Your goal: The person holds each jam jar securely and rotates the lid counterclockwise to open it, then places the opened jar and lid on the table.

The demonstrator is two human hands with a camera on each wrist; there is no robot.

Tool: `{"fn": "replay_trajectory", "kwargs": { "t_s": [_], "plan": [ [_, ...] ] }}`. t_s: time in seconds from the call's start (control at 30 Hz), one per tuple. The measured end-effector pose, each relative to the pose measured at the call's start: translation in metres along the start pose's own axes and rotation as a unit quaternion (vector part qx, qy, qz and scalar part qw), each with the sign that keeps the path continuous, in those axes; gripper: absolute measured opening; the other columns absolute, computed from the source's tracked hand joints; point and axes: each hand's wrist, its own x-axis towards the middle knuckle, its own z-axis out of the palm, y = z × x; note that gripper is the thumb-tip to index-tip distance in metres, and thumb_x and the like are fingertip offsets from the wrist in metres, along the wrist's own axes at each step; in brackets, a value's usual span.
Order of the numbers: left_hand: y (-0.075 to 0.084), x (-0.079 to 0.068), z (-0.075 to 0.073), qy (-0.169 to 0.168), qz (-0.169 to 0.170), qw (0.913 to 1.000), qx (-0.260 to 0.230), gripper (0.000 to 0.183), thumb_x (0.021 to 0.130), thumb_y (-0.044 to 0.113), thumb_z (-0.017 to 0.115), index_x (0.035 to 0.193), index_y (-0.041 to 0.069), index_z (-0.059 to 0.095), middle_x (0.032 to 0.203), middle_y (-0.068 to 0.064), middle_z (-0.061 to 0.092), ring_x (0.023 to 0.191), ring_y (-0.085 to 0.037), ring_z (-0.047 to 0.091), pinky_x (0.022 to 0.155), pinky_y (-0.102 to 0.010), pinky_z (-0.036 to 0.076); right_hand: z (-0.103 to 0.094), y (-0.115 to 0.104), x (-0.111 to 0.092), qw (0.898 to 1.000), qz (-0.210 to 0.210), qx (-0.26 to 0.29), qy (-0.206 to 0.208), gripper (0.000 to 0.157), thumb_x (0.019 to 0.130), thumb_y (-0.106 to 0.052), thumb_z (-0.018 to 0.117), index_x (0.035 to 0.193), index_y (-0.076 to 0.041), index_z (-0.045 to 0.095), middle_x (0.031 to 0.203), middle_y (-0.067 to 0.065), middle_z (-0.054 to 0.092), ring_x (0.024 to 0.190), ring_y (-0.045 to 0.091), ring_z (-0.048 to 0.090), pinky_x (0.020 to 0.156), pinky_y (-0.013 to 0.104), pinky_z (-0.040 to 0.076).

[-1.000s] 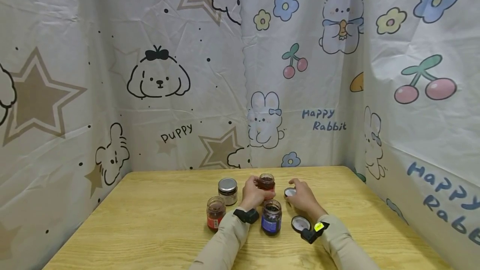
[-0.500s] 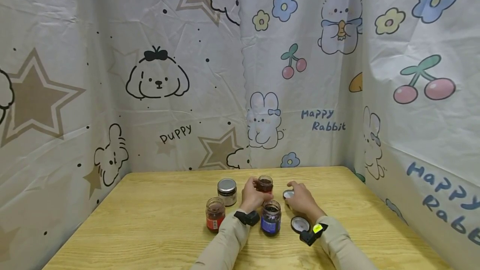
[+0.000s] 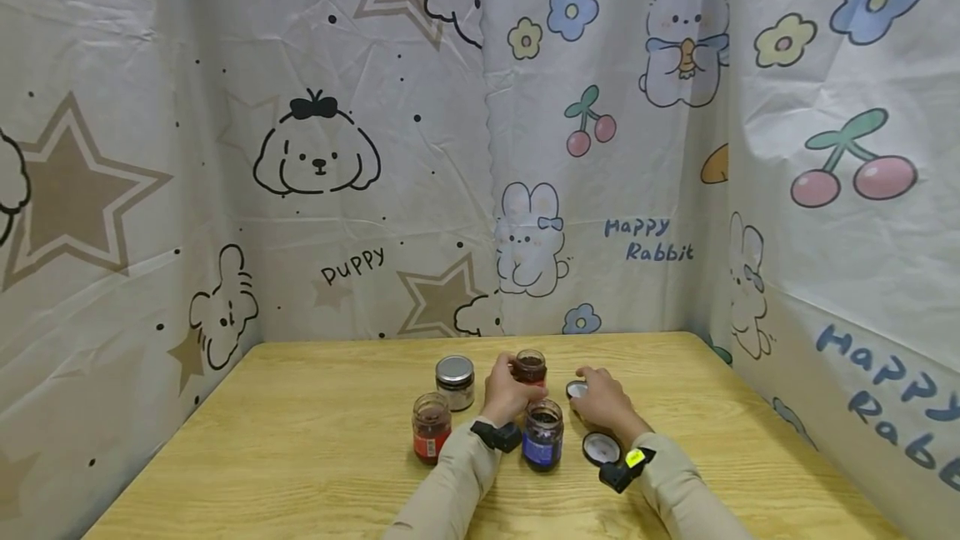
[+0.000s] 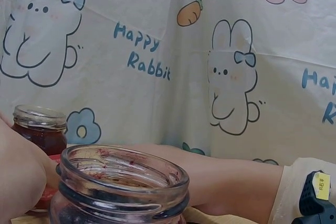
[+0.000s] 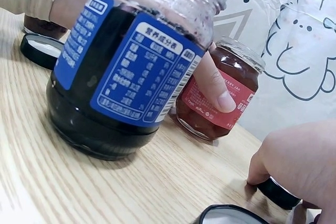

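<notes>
My left hand (image 3: pixel 508 390) grips an open glass jam jar (image 3: pixel 531 370) with a red label; its thumb lies across the label in the right wrist view. To the right, my right hand (image 3: pixel 606 398) pinches a dark-rimmed lid (image 3: pixel 577 390), white inside facing up, at the table surface. In the right wrist view, thumb and fingers of that hand are at the rim of this lid (image 5: pixel 278 194). Nearer me, between the forearms, an open jar with a blue label (image 3: pixel 542 437) stands upright, dark jam inside. A second upturned lid (image 3: pixel 601 447) lies beside it, near my right wrist.
Left of my left hand stand a jar with a silver lid (image 3: pixel 455 382) and another open red-labelled jar (image 3: pixel 431 430). Another upturned lid (image 5: pixel 41 50) shows at the left of the right wrist view. Patterned curtains (image 3: pixel 420 190) enclose the wooden table (image 3: pixel 315 432).
The held red-labelled jar has shifted slightly left and toward me. My right hand and its lid have come slightly nearer and left. The other jars stay put.
</notes>
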Motion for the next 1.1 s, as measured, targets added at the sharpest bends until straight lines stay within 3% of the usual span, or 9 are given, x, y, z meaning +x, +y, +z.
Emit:
{"fn": "replay_trajectory", "kwargs": {
  "t_s": [0.33,0.9,1.1],
  "plan": [
    [0.001,0.000,-0.003,-0.031,0.012,0.9983,0.047,0.075,0.058,0.015,0.090,0.118,0.009,0.044,0.107,-0.010,0.061,0.095,-0.026,0.058,0.080,-0.040,0.047,0.002,0.000,-0.001,1.000,-0.013,-0.007,0.005,0.043,0.078,-0.024,0.066,0.119,-0.014,0.059,0.122,0.017,0.047,0.105,0.040,0.049,0.075,0.053,0.043],
    [0.006,0.004,-0.011,-0.049,0.018,0.9977,0.044,0.085,0.059,0.009,0.088,0.128,0.005,0.040,0.112,-0.015,0.060,0.099,-0.028,0.057,0.084,-0.040,0.045,0.001,-0.001,0.000,1.000,-0.017,-0.010,0.007,0.044,0.076,-0.024,0.067,0.119,-0.015,0.059,0.120,0.016,0.049,0.105,0.040,0.050,0.075,0.053,0.043],
    [0.012,0.006,-0.014,-0.058,-0.010,0.9980,0.022,0.091,0.054,0.007,0.090,0.130,0.011,0.039,0.117,-0.013,0.057,0.103,-0.027,0.055,0.085,-0.040,0.045,-0.001,-0.002,-0.001,1.000,-0.021,-0.013,0.006,0.043,0.076,-0.024,0.068,0.118,-0.015,0.060,0.120,0.016,0.049,0.104,0.040,0.050,0.074,0.053,0.043]
  ]
}}
